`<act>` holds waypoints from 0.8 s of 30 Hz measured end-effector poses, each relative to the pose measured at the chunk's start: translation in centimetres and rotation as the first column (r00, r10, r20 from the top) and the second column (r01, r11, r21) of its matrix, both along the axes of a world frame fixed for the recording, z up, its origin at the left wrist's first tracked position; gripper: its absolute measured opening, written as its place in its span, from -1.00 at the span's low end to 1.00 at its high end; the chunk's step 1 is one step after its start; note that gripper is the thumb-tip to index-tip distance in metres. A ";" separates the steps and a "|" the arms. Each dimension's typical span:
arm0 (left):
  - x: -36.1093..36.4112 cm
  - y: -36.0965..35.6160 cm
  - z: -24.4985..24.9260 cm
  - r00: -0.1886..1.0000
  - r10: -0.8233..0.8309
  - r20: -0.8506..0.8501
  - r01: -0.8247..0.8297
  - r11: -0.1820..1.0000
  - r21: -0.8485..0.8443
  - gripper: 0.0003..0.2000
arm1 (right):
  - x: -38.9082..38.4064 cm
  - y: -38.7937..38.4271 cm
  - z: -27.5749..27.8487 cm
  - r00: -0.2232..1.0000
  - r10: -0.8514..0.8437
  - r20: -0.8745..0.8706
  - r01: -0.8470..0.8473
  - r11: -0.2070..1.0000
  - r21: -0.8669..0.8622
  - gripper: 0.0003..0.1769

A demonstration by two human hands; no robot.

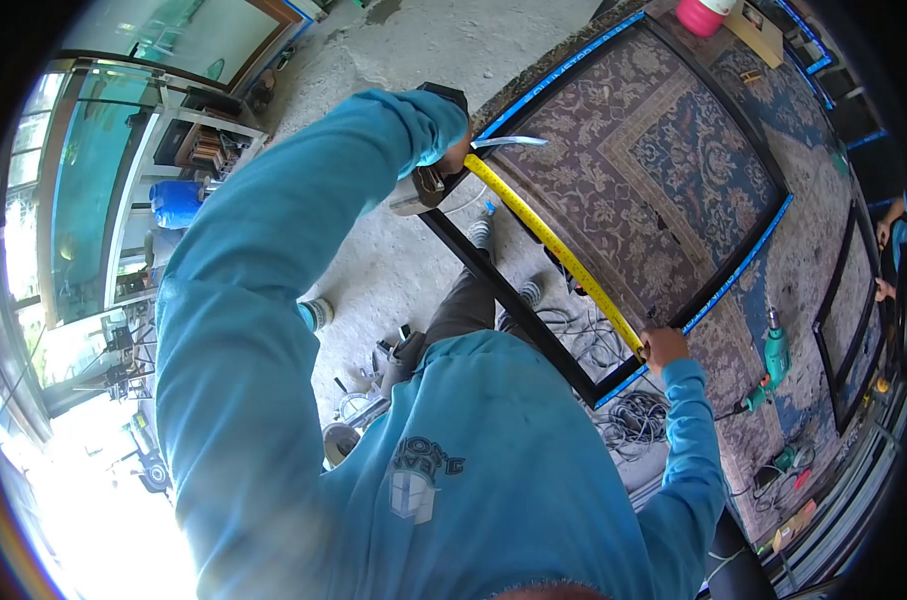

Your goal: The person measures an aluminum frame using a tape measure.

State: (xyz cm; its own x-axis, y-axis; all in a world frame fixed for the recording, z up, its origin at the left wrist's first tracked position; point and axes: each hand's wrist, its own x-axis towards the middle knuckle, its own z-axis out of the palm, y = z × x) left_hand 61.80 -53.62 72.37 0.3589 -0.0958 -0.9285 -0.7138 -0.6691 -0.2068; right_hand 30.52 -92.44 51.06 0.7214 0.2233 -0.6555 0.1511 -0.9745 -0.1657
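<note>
A yellow tape measure (564,255) is stretched along one bar of a black frame (534,312) with blue film on some edges. At its near end, my right hand (664,348) is closed with the fingers pinching the tape by the frame's corner. My left hand (458,158), partly hidden by its teal sleeve, is closed at the tape's far end. Beside that hand are a grey-brown piece (419,192), whose kind I cannot make out, and a loose pale-blue strip (514,142).
The frame lies over a patterned carpet (614,130) on a work table. A green drill (774,360) rests to the right. Tangled cables (634,415) are below the frame. At the far right, another person's hand (884,290) is by a second black frame (822,335).
</note>
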 end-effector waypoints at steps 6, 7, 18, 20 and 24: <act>-0.4 0.1 -0.2 0.999 -0.003 0.032 0.003 1.000 0.006 -0.58 | 0.0 -0.2 -0.2 0.999 -0.031 -0.015 0.032 0.999 0.025 -0.90; -0.3 0.1 -0.1 1.000 -0.001 0.022 0.001 1.000 0.004 -0.59 | 0.0 -0.2 -0.2 0.999 -0.032 -0.021 0.032 0.999 0.028 -0.91; -1.2 3.3 2.1 0.998 0.045 -0.046 -0.044 0.999 0.018 -0.60 | -0.9 -1.5 -0.9 0.990 -0.144 -0.008 0.139 0.936 0.324 -0.87; -2.1 6.1 2.3 0.993 0.122 -0.002 -0.122 0.990 -0.065 -0.64 | -1.0 -1.5 -1.2 0.923 -0.353 -0.151 0.383 0.813 0.439 -0.86; -5.7 11.1 4.4 0.938 0.295 0.182 -0.250 0.940 -0.233 -0.67 | -1.3 -0.9 -0.9 0.890 -0.444 -0.105 0.439 0.769 0.465 -0.85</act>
